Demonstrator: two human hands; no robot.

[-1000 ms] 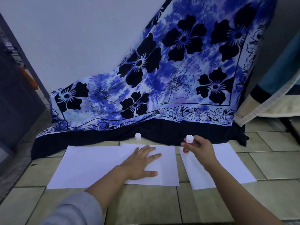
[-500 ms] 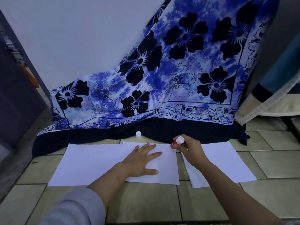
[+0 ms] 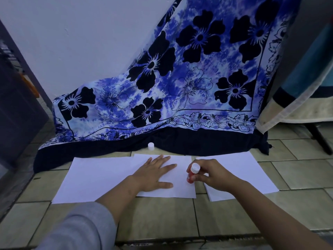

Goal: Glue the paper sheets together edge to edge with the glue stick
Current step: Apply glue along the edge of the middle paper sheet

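Note:
Three white paper sheets lie side by side on the tiled floor: a left sheet (image 3: pixel 97 177), a middle sheet (image 3: pixel 180 188) overlapping it, and a right sheet (image 3: pixel 252 174) set apart by a narrow gap. My left hand (image 3: pixel 155 175) rests flat, fingers spread, on the middle sheet. My right hand (image 3: pixel 212 173) grips a red glue stick (image 3: pixel 191 175), white end up, its lower end pressed on the middle sheet's right edge. The white cap (image 3: pixel 151 146) of the glue stick stands on the floor behind the sheets.
A blue floral cloth (image 3: pixel 180 87) drapes down the wall to the floor just behind the papers. A dark cabinet (image 3: pixel 16 109) stands at left. Striped fabric (image 3: pixel 297 91) over a dark-legged frame hangs at right. Bare tiles (image 3: pixel 162 217) stretch in front.
My right hand has carried the glue stick from the top right corner of the middle sheet down along its right edge toward me. My left hand stays flat on the sheet.

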